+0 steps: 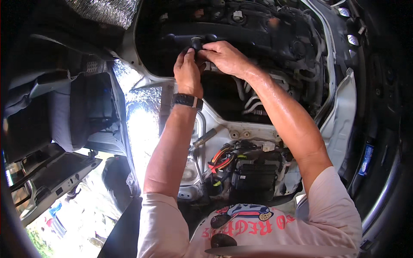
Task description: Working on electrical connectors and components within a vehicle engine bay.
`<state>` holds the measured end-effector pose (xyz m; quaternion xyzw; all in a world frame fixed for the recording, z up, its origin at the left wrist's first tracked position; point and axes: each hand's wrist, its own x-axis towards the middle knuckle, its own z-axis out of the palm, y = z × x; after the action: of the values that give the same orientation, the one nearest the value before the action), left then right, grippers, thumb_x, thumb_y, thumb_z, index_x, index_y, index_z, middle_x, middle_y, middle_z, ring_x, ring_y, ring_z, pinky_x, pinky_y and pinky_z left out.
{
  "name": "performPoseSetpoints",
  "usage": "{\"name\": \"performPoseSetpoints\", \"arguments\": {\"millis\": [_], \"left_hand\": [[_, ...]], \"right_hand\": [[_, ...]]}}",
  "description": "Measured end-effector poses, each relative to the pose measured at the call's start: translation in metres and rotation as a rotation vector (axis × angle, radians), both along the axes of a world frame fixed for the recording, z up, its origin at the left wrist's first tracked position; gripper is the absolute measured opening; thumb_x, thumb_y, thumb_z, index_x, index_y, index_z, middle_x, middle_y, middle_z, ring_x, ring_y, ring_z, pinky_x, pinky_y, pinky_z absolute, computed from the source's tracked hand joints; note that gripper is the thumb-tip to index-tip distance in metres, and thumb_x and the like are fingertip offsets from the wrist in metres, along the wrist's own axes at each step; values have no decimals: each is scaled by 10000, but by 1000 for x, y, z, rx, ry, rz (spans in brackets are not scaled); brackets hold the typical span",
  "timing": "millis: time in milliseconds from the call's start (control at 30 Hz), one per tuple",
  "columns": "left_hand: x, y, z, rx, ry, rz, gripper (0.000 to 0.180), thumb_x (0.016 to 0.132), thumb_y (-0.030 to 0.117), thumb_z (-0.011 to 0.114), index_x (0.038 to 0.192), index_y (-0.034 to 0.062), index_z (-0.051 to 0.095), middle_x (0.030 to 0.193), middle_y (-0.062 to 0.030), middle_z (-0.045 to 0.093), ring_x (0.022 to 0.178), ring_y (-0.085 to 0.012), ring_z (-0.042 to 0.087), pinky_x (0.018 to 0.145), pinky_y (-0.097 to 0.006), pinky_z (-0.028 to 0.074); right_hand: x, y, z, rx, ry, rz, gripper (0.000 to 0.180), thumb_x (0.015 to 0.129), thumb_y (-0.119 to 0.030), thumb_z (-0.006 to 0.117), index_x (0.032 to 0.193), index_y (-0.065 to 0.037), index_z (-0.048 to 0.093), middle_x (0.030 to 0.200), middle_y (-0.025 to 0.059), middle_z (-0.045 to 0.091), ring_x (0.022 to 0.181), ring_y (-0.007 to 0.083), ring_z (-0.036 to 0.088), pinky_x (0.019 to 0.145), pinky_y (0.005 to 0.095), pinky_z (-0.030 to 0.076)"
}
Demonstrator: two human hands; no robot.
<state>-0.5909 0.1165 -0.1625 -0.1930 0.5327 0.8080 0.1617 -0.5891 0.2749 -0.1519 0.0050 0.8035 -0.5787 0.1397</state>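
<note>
Both of my arms reach over an open engine bay. My left hand (187,74), with a dark-strapped watch on the wrist, has its fingers closed around a short black cylindrical part (196,43) with a paler top. From the other side, my right hand (226,57) pinches the same part with thumb and fingers. The part stands at the near edge of the black engine cover (241,35); whether it is fixed there I cannot tell. My fingers hide its lower end.
A screwdriver (204,138) lies on the pale body frame (215,115) around the opening. Nearer me are red and orange cables (220,160) and a black box (254,177). Silver foil insulation (144,116) and a dark seat (79,112) are at left; metal pipes (253,103) run below the engine.
</note>
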Motion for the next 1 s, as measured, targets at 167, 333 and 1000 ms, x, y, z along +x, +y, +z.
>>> {"name": "performPoseSetpoints", "arguments": {"millis": [167,333,1000], "left_hand": [[0,-9,5,51,-10,-56,316,1160,277,592,1332,25,673,1155,-126,770,1029,-268,771,945,-408,628],[-29,-13,5,143,-63,-322,395,1156,446,616,1207,66,711,1042,-91,725,978,-260,727,898,-437,595],[-21,8,-41,-441,325,-228,572,1143,469,644,1341,-60,731,1186,-200,788,1101,-274,736,963,-361,577]], "right_hand": [[-3,-2,1,-34,-9,-23,311,1152,-219,633,1171,44,798,977,78,812,912,110,706,835,335,585],[4,-17,-1,49,161,-119,328,1115,-247,660,1144,46,803,981,204,829,881,249,795,823,431,620],[17,-24,-21,328,431,-133,186,1070,-157,681,1109,17,734,940,285,765,894,472,776,763,535,598]]}}
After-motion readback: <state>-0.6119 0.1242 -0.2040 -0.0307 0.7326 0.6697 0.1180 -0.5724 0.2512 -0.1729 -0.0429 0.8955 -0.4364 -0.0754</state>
